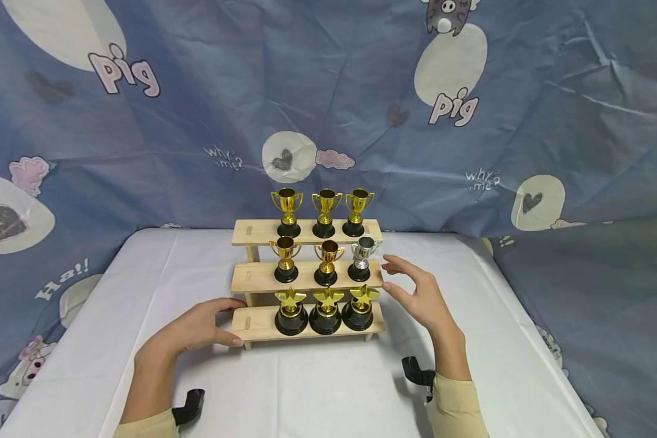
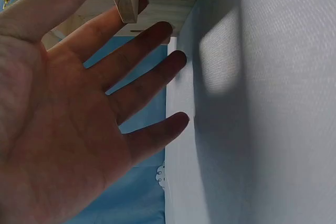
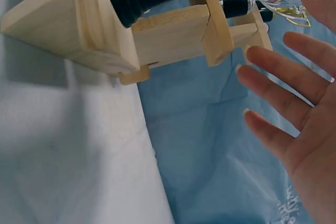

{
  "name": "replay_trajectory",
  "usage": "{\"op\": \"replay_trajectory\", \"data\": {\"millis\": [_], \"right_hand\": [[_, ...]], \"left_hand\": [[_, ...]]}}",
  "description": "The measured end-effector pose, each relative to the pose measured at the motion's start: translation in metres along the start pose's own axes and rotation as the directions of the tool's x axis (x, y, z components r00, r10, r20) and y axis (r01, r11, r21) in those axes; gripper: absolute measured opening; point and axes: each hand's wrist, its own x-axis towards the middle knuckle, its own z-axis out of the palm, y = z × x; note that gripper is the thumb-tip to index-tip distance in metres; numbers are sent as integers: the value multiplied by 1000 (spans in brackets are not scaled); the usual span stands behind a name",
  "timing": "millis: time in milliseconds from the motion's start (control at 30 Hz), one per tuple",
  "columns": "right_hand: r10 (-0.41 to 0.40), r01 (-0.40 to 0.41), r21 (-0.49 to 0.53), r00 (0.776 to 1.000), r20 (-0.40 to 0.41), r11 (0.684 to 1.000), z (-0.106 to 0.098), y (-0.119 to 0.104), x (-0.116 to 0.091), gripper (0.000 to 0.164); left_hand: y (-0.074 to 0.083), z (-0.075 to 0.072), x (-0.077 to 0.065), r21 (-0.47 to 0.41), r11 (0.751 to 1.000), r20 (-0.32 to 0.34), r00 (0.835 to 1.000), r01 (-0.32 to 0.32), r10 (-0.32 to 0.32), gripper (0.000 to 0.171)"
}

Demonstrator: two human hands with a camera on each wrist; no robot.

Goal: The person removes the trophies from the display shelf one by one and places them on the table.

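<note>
A three-tier wooden stand (image 1: 260, 277) bears three trophies on each step. Gold two-handled cups (image 1: 326, 207) line the top step. On the middle one are two gold cups (image 1: 286, 252) and, at the right end, a silver cup (image 1: 364, 249). Star-topped trophies (image 1: 326, 301) with black bases fill the bottom step. My left hand (image 1: 197, 325) is at the bottom step's left end, thumb by its front corner; its fingers are spread in the left wrist view. At the stand's right side my right hand (image 1: 420, 295) has relaxed fingers around the middle step's end, holding nothing.
A white cloth (image 1: 317, 389) covers the table under the stand. Blue printed fabric (image 1: 197, 152) hangs behind it and along both sides. Black wrist mounts (image 1: 190, 406) project from both sleeves over the table.
</note>
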Motion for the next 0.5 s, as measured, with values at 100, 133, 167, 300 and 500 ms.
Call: {"op": "replay_trajectory", "data": {"millis": [100, 133, 167, 300, 500], "right_hand": [[-5, 5, 31, 1000, 12, 1000, 0, -4, 0, 50], [-7, 7, 37, 1000, 17, 999, 1, -5, 0, 50], [-10, 9, 46, 1000, 23, 999, 1, -6, 1, 50], [-18, 13, 81, 998, 54, 997, 3, -8, 0, 51], [-49, 41, 90, 995, 88, 995, 6, -10, 0, 52]], "left_hand": [[1, 0, -1, -6, 1000, 11, 1000, 14, -13, 85], [2, 1, -1, -7, 1000, 15, 1000, 18, -18, 85], [2, 1, -1, -6, 1000, 18, 1000, 21, -21, 86], [3, 1, -2, -4, 999, 25, 999, 32, -32, 87], [2, 1, -1, 1, 999, 29, 999, 32, -32, 87]]}}
